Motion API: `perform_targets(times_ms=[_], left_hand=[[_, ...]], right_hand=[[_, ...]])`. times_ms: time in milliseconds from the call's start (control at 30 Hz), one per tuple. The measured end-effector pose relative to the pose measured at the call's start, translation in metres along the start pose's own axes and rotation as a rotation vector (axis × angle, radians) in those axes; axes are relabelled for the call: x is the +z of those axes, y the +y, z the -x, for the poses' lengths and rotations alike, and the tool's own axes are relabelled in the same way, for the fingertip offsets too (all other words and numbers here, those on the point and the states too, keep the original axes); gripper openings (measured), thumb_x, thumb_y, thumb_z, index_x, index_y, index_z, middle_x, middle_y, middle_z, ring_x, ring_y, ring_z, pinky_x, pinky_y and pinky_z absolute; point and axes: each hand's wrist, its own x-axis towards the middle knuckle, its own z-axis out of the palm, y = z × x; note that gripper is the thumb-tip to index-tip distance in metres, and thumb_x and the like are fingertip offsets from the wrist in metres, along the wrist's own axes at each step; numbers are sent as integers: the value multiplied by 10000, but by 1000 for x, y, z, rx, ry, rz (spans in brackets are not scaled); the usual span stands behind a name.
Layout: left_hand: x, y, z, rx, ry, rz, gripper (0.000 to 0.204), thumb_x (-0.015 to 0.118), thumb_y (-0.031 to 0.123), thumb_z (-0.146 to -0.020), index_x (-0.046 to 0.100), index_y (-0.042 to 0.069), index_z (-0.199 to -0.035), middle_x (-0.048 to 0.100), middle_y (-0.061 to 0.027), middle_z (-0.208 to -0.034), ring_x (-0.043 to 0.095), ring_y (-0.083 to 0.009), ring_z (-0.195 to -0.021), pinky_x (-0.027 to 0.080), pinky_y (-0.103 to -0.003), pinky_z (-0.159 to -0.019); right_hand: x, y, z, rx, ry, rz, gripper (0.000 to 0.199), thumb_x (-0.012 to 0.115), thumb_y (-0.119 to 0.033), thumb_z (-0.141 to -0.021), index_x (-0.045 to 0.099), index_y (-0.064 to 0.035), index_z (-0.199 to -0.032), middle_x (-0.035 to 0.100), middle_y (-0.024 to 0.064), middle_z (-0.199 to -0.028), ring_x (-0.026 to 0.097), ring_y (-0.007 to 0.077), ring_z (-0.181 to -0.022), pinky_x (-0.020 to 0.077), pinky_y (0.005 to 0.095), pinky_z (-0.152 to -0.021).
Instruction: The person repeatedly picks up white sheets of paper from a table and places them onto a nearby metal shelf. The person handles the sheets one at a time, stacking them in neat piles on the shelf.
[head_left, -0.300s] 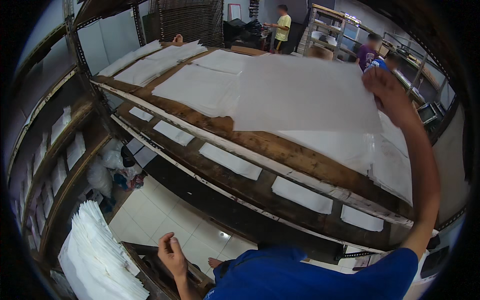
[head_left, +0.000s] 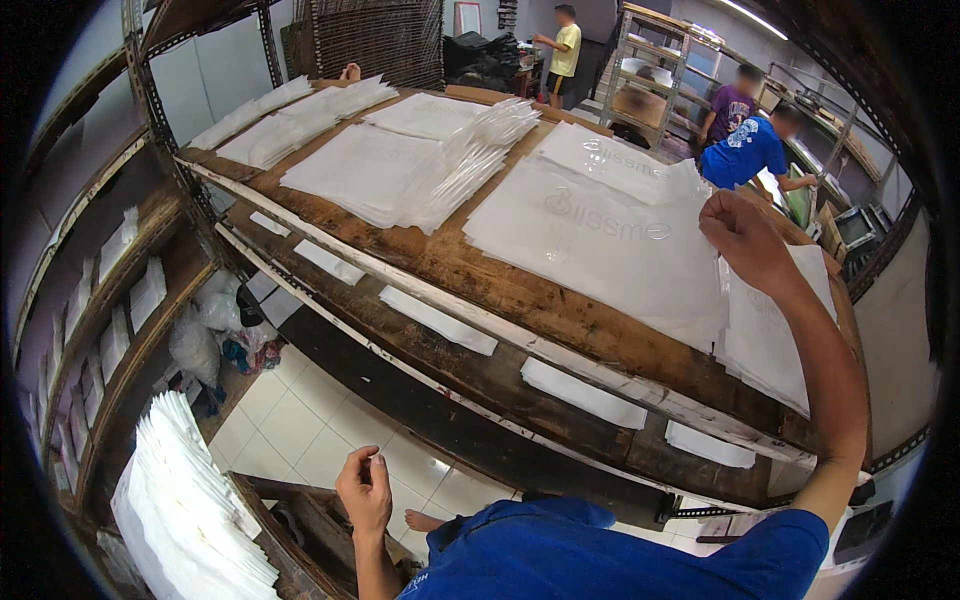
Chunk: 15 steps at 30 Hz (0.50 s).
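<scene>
Between the pinched fingertips of the right hand [head_left: 745,245] sat the upper right edge of a thin translucent plastic sheet [head_left: 600,245], which lay flat on the wooden workbench [head_left: 500,290] atop further sheets. Judged from its drape, the sheet was very light, limp and slippery, prone to creasing; an edge or corner pinch suited it best. It appeared milky white with faint grey print. The left hand [head_left: 365,490] hung low, fingers loosely curled and holding nothing, near a white sheet stack [head_left: 185,510].

White tiled floor [head_left: 300,420], wooden shelving [head_left: 120,330], metal racks [head_left: 640,70] behind.
</scene>
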Motion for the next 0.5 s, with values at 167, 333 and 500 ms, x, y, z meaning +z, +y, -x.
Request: perform_targets(times_ms=[167,333,500], left_hand=[[-5,9,8,-69,27,-76,124,601,77,-863,630,-21,-934,550,-56,-630,491,-105,-563,396,-248,-531],[-33,3,22,-85,86,-140,148,616,92,-834,647,-7,-939,635,-148,-756,609,-223,-648,480,-309,-619],[-58,-12,16,-39,27,-172,223,609,208,-866,636,34,-1003,663,-161,-915,664,-293,-809,524,-384,-717]], right_hand=[[12,8,-13,-67,-8,162,159,541,-156,-831,525,2,-828,535,135,-756,537,250,-727,432,376,-680],[-12,-5,-31,-101,-91,458,219,533,-174,-893,559,8,-1012,584,198,-992,565,311,-934,431,403,-833],[-6,-117,-45,-322,-101,466,131,539,-123,-882,526,-11,-949,510,140,-823,489,259,-775,405,380,-716]])
